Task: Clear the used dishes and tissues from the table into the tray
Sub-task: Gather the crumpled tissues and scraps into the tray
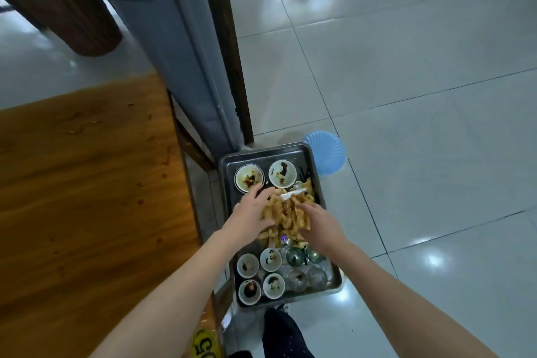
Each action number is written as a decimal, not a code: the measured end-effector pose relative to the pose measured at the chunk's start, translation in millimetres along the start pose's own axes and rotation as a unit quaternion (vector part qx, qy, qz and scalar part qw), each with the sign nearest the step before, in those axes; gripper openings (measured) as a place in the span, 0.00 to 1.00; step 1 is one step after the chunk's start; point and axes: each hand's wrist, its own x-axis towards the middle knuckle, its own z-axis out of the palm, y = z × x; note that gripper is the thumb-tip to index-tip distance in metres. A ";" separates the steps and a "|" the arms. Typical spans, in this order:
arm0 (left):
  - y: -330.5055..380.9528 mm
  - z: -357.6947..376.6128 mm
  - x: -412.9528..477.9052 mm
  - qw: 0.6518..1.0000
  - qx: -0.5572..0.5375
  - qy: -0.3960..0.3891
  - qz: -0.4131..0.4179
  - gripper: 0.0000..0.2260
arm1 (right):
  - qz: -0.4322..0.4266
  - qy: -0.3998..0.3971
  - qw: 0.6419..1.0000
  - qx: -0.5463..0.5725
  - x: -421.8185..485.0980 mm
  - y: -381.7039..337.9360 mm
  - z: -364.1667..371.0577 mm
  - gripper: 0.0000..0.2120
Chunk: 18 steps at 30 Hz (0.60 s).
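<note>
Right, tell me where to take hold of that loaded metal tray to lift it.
Grip the tray by its raised rim, one hand on each long side, at mid-length, coming from the left and the right. It is long, evenly loaded with small bowls and a food pile, so a centred two-handed hold likely keeps it level.

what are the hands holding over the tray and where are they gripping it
Both hands, left and right, clasp the pile of food scraps from opposite sides; the exact grip cannot be told.

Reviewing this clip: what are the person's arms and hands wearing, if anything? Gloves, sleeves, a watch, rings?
Nothing shows on either arm. The left hand and right hand are bare, without gloves, and both forearms are uncovered up to the frame edge, with no sleeves in view. No watch, bracelet or ring is visible at this resolution.
</note>
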 end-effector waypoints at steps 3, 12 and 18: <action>-7.8 -6.6 -8.6 0.999 0.025 0.031 -0.016 0.31 | -0.012 0.004 1.000 -0.007 5.3 -3.9 -8.3 0.26; -29.1 -44.3 -57.0 0.983 0.092 0.152 -0.054 0.22 | -0.049 0.039 0.997 -0.040 9.4 -50.0 -23.2 0.21; -60.2 -62.9 -105.8 0.970 0.091 0.208 -0.083 0.20 | -0.124 0.073 0.986 -0.087 -2.8 -102.8 -13.8 0.20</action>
